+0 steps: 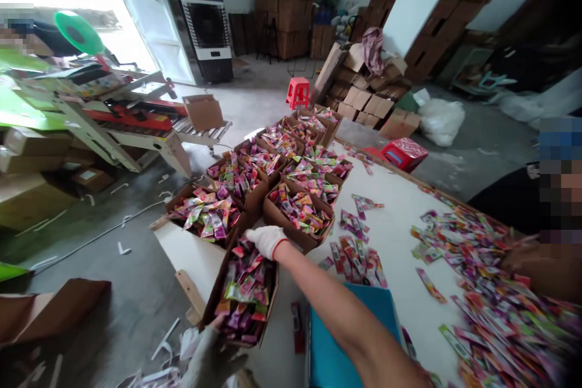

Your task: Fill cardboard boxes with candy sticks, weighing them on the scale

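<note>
A cardboard box (271, 297) full of small colourful packets (245, 282) sits at the near left corner of the table. My right hand (267, 241), in a white glove with a red cuff, grips its far rim, the fingertips partly hidden. At the near end, my left hand (210, 348), also gloved, is closed around the box edge, with a finger over the rim. Just beyond stand several more filled boxes, among them a left box (248, 218) and a right box (295, 236). A blue bin (370, 303) lies under my right forearm.
Loose packets (486, 291) are heaped on the white table (391, 218) at the right, where another person's arm (531, 267) reaches in. A conveyor machine (136, 121) stands to the left. Red stools (297, 92), stacked cartons (286, 6) and an air cooler (207, 30) are farther back.
</note>
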`<move>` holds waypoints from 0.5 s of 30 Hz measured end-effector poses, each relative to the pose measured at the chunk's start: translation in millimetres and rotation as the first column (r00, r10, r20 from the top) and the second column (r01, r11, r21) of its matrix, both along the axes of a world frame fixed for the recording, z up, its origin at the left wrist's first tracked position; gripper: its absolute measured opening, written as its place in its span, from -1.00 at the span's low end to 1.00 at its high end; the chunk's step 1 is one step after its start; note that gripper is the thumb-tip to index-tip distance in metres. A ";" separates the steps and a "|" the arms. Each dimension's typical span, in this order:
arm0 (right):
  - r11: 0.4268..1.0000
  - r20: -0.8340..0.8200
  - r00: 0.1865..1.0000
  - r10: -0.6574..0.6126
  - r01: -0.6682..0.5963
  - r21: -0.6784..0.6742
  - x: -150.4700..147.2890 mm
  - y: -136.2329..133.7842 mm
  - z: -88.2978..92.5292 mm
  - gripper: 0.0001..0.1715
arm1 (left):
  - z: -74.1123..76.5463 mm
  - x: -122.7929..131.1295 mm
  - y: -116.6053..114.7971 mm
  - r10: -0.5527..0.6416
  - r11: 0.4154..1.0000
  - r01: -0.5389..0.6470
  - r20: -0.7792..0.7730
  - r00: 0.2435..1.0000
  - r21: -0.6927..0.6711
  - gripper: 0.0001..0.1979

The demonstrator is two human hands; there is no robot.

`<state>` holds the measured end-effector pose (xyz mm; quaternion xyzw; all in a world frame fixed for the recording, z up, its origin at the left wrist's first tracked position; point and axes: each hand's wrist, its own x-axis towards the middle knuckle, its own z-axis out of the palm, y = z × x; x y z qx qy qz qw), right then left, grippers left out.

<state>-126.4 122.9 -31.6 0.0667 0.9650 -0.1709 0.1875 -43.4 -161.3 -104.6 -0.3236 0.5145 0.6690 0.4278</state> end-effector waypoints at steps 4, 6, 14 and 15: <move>0.999 -0.300 0.954 0.023 -0.011 0.042 13.6 -7.6 9.8 -0.32 | 11.8 -9.5 33.8 0.187 0.982 -0.185 -0.047 0.981 0.050 -0.34; 0.981 -0.449 0.888 -0.100 0.164 0.105 37.3 5.8 10.0 -0.25 | 15.7 -9.3 56.6 0.194 0.980 -0.194 -0.005 0.981 0.052 -0.40; 0.797 -0.095 0.839 -0.536 0.540 0.270 110.6 97.2 -10.4 -0.36 | -31.6 -5.9 84.5 -0.094 0.991 0.078 -0.155 0.983 -0.106 -0.70; 0.809 -0.081 0.846 -0.526 0.528 0.259 112.8 98.6 -13.6 -0.44 | -38.5 -5.9 88.9 -0.118 0.987 0.096 -0.176 0.977 -0.128 -0.68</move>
